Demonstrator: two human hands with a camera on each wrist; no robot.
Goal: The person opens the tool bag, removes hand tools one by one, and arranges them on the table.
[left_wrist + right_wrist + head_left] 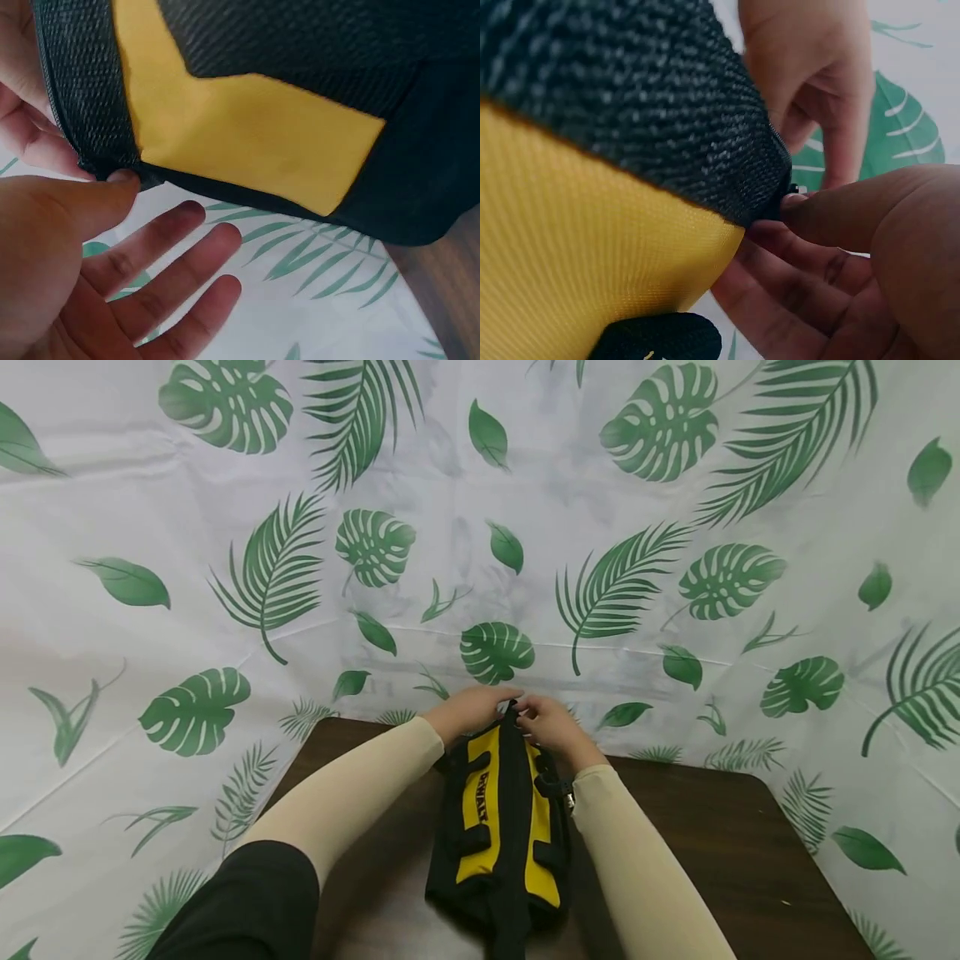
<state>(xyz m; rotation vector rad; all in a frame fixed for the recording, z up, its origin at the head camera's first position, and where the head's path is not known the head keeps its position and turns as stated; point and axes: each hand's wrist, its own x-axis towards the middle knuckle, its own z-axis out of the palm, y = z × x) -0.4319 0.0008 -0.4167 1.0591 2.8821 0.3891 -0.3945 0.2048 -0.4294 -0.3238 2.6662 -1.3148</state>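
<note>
A black and yellow tool bag [480, 814] with DEWALT lettering lies lengthwise on the table, its black zipper strip [514, 810] running along the top. At the far end, my left hand [468, 710] pinches the bag's corner; its thumb presses the edge while the other visible fingers spread below, in the left wrist view. Opposite it, my right hand [553, 727] pinches the same end between thumb and fingers. Beside that thumb tip shows a small metal piece [799, 190], probably part of the zipper. Whether the zipper is closed cannot be told.
Dark brown table [690, 843] surface extends on both sides of the bag. Behind it hangs a white cloth [450, 485] printed with green leaves. Black carry straps [551, 785] lie against the bag's sides.
</note>
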